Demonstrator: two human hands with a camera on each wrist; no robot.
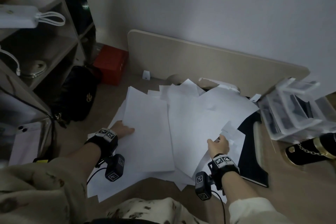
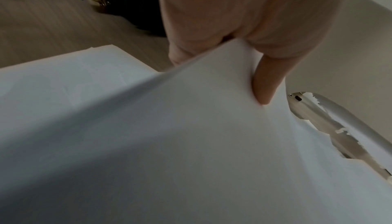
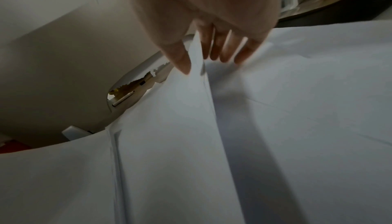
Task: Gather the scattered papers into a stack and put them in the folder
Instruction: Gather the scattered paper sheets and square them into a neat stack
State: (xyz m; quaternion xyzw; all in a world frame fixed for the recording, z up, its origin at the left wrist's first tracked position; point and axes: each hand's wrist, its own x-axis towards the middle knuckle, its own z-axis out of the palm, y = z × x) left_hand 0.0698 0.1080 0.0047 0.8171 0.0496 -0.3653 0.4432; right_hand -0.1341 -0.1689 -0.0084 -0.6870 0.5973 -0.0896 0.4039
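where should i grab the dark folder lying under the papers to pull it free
Probably by its bare near right corner, coming in from the right. The dark folder lies flat on the desk, and its left and far parts are covered by loose papers, so only that edge is open. Slide fingers under the edge there; both hands, left hand and right hand, now grip sheets.

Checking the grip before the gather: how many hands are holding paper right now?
2. The left hand grips white paper sheets at the pile's left edge; the right hand pinches sheets at its right edge. Fingers are partly hidden.

Home desk [image 1: 116, 94] beside shelving [image 1: 60, 23]
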